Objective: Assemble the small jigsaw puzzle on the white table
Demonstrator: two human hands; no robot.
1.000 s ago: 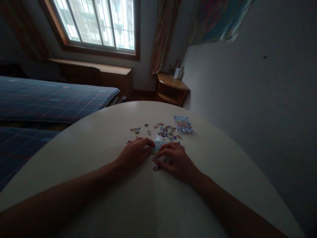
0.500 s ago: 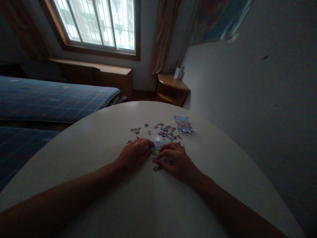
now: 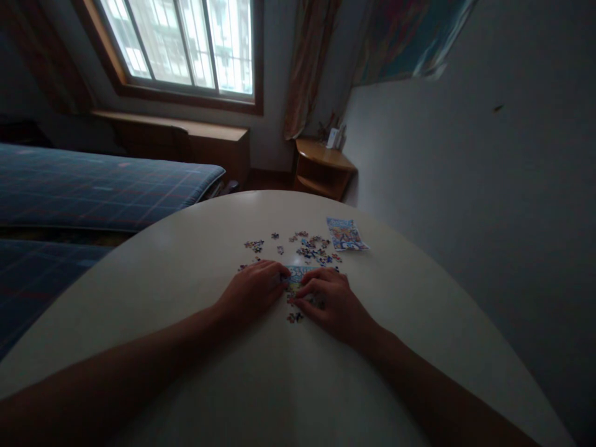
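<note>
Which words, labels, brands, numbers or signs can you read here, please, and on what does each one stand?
None can be read.
Roughly rectangular, blue-and-orange printed sheet: pale letter-like marks along its top, too small and blurred.
Partly covered, flat jigsaw puzzle with a light-blue top strip: letter-like marks there, too small and blurred.
Small, upright white object: too small to tell whether it bears print.

"Can you see the whole puzzle [image 3: 297, 272]?"
"No, the right hand [image 3: 329, 305] hides much of it, and the left hand [image 3: 255, 284] overlaps its edge."
"Anything between the right fingers [image 3: 313, 286]?"
"Too small and dark to tell. So is the print on the pieces [image 3: 307, 252] and packet [image 3: 345, 235]."
"What's cut off?"
"Window [image 3: 198, 49] and poster [image 3: 405, 40] at the top, bed [image 3: 93, 192] at the left, bench [image 3: 233, 391] at the bottom."
</note>
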